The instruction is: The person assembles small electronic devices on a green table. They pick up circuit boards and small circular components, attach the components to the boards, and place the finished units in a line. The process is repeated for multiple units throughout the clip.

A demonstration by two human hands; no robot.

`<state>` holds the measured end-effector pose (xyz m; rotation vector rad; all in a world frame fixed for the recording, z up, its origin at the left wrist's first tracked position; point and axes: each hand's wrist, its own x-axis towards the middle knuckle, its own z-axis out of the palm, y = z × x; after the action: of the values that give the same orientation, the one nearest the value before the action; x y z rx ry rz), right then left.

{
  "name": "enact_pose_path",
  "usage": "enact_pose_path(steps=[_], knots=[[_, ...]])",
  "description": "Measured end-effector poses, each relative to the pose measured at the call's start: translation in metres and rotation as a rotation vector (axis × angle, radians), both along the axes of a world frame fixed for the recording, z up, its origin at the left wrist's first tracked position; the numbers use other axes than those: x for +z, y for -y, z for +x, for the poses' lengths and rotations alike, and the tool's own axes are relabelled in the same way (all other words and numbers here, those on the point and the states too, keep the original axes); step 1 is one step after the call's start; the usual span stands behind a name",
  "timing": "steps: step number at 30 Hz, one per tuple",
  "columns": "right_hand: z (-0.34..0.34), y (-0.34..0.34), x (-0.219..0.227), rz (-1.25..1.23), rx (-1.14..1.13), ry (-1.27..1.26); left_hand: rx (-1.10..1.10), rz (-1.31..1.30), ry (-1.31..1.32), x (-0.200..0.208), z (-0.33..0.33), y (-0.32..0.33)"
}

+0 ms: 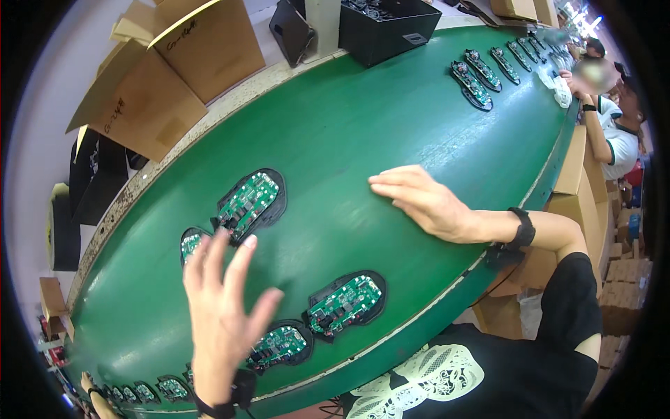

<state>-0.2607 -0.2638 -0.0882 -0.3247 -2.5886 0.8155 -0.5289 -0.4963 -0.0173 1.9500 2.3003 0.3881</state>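
My left hand (225,311) has its fingers spread and holds nothing. Its fingertips are at the lower end of a green circuit board in a black casing (251,202), but I cannot tell whether they touch it. A second circuit board (190,244) is partly hidden behind those fingers. To the right of my left hand, another encased circuit board (345,304) lies near the edge, with one more board (280,343) beside it, close to my wrist. My right hand (429,206) is over the green surface, fingers stretched out and side by side, with nothing in them.
The long green work surface (335,140) carries rows of encased boards (471,85) at far right and lower left. Cardboard boxes (202,52) and a black bin (384,31) line the far side. A co-worker (614,133) is at the right; another person's hand (94,391) shows lower left.
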Motion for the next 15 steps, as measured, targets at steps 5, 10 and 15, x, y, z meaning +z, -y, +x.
enact_pose_path(steps=[5, 10, 15], knots=[[-0.017, 0.012, 0.006, -0.09, 0.081, 0.05, -0.1, -0.234, 0.009, 0.001, 0.075, 0.022], [-0.007, 0.008, 0.025, -0.029, 0.0, 0.158, -0.139, -0.22, -0.01, -0.02, 0.083, 0.023], [-0.001, 0.002, 0.03, 0.064, -0.016, 0.214, -0.264, -0.21, -0.09, -0.018, 0.087, -0.001]])
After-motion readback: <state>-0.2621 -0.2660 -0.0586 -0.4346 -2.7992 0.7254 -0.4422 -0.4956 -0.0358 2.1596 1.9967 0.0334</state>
